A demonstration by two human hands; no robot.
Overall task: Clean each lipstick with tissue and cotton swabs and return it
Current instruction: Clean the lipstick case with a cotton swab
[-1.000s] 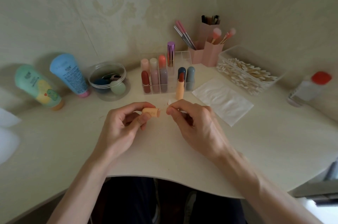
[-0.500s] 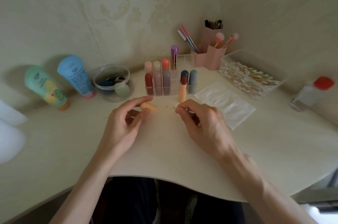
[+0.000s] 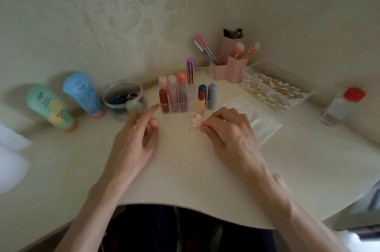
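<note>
**A:** Pinching what, that right hand (image 3: 230, 134)?

**B:** A small stained wad (image 3: 196, 119), white smeared red, just in front of the organizer (image 3: 202, 72). Swab or tissue, it's too blurred to say. The fingertips are tight on it, probably to control the dirty end.

**A:** And the lipstick (image 3: 201, 103)?

**B:** Uncapped, upright against the organizer's front, bullet up so it smears nothing.

**A:** Left hand (image 3: 133, 142)?

**B:** Front-left of the organizer, index finger straight. The peach cap (image 3: 154, 123) sits at its fingertips. Gripped or just set down, I can't tell. Capping looks likely next.
</note>
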